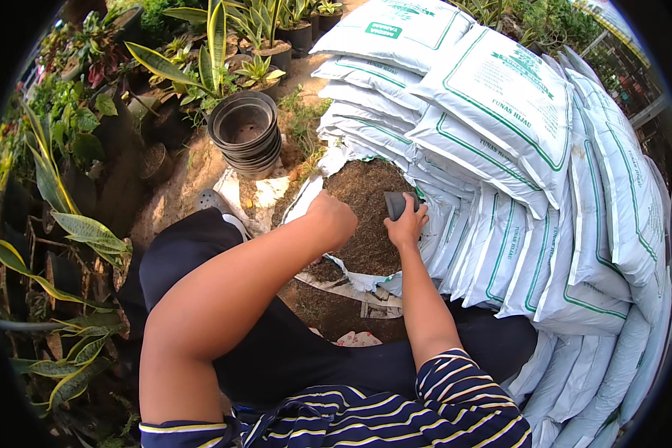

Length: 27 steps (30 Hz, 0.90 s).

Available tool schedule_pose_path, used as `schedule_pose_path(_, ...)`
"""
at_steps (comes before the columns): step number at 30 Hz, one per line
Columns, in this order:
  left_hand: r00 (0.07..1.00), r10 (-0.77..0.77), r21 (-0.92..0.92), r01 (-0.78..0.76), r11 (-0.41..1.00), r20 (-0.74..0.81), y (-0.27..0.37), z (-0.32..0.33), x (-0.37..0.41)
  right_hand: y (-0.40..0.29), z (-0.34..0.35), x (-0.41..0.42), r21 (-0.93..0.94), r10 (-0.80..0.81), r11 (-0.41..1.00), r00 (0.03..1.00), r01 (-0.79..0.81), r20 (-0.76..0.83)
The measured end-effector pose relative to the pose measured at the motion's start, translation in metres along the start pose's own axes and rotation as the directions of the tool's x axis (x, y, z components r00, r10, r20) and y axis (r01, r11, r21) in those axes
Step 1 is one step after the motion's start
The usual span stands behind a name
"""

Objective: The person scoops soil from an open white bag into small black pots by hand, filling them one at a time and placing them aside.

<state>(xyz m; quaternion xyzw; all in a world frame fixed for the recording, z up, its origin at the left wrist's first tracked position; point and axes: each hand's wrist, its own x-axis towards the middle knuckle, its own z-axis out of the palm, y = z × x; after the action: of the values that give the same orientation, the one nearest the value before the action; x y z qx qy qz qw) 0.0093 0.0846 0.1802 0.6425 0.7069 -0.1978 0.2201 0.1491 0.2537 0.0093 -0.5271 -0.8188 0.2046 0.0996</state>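
Observation:
My right hand (407, 223) grips a small dark plastic plant pot (395, 205), tilted on its side at the right edge of the soil. Dark, loose potting soil (364, 224) fills an opened white sack (364, 280) in front of me. My left hand (331, 220) is curled into a fist above the soil's left side. Its fingertips are turned away from view, so whatever may be inside the fist is hidden.
A stack of black plastic pots (243, 129) stands on the ground beyond the sack. White printed sacks (498, 101) are piled high along the right. Potted snake plants (215, 56) and other greenery line the far and left sides. My knees flank the sack.

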Motion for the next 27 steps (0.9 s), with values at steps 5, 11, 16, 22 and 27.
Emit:
schedule_pose_path(5, 1.000, 0.017, 0.001, -0.017, 1.000, -0.011, 0.009, -0.010, 0.009, -0.018, -0.017, -0.014, -0.013, -0.291, 0.957, 0.953, 0.291, -0.079)
schedule_pose_path(11, 0.994, 0.044, -0.015, -0.046, 0.999, -0.105, 0.018, -0.006, 0.003, 0.022, -0.031, 0.008, 0.207, 0.000, 0.978, 0.988, 0.032, -0.153)
schedule_pose_path(16, 0.984, 0.048, -0.022, -0.053, 0.998, -0.173, 0.018, -0.011, 0.009, 0.106, -0.039, 0.021, 0.463, 0.430, 0.772, 0.894, -0.437, 0.126)
schedule_pose_path(22, 0.992, 0.020, -0.054, -0.027, 0.998, -0.126, 0.019, -0.009, 0.009, 0.109, -0.021, -0.011, -0.132, 0.280, 0.959, 0.920, -0.252, 0.275)
schedule_pose_path(27, 0.995, 0.059, -0.042, -0.063, 0.997, -0.085, 0.017, -0.002, 0.005, 0.074, -0.009, -0.034, -0.234, 0.429, 0.903, 0.777, -0.360, 0.460)
